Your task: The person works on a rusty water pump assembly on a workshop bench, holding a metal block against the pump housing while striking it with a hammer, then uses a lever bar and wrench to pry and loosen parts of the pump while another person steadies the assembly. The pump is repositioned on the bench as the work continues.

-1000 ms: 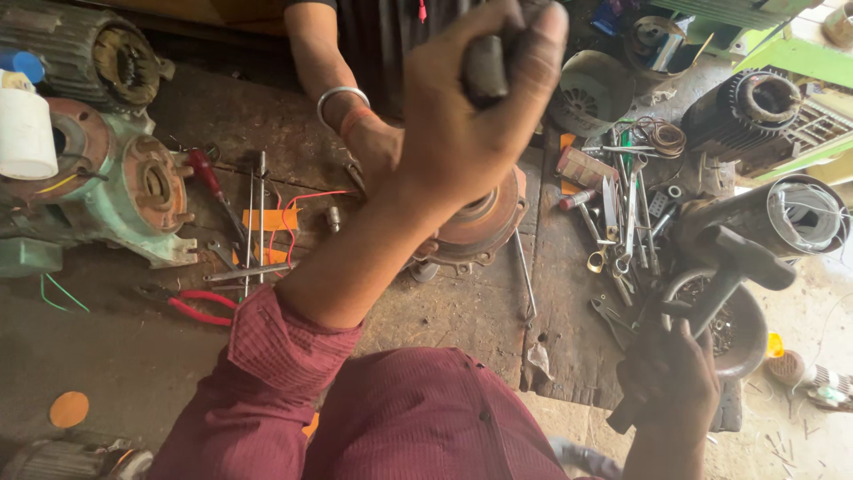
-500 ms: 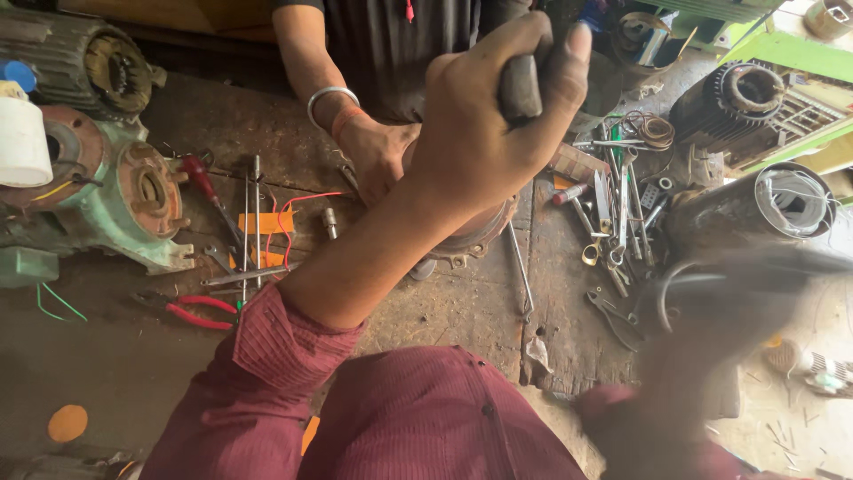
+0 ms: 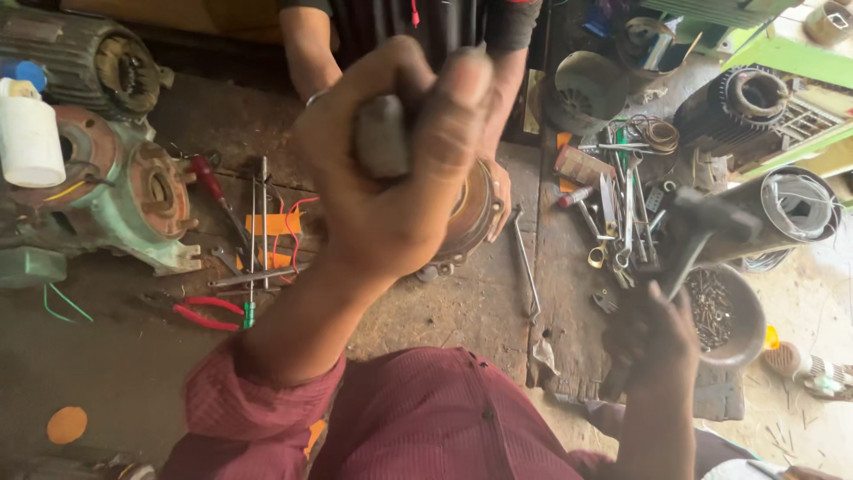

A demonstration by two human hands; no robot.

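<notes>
My left hand (image 3: 391, 204) is raised in the middle of the view, shut around a short grey metal rod (image 3: 382, 138) held upright. Behind it lies a round rusty motor housing (image 3: 475, 218) on the workbench. Another person's hand (image 3: 500, 191) rests on that housing's right side. My right hand (image 3: 653, 342) is low at the right, gripping the handle of a dark hammer (image 3: 702, 227) whose head points up and to the right.
A green motor body (image 3: 133, 200) and a white container (image 3: 31, 138) stand at the left. Red-handled pliers (image 3: 209, 311), screwdrivers and orange scraps lie beside it. Several spanners (image 3: 622, 213), a bowl of screws (image 3: 724, 311) and motor casings (image 3: 791, 209) crowd the right.
My left hand with the rod has come down and closer to the camera. My right hand with the hammer was a blur half a second ago and is now held steady.
</notes>
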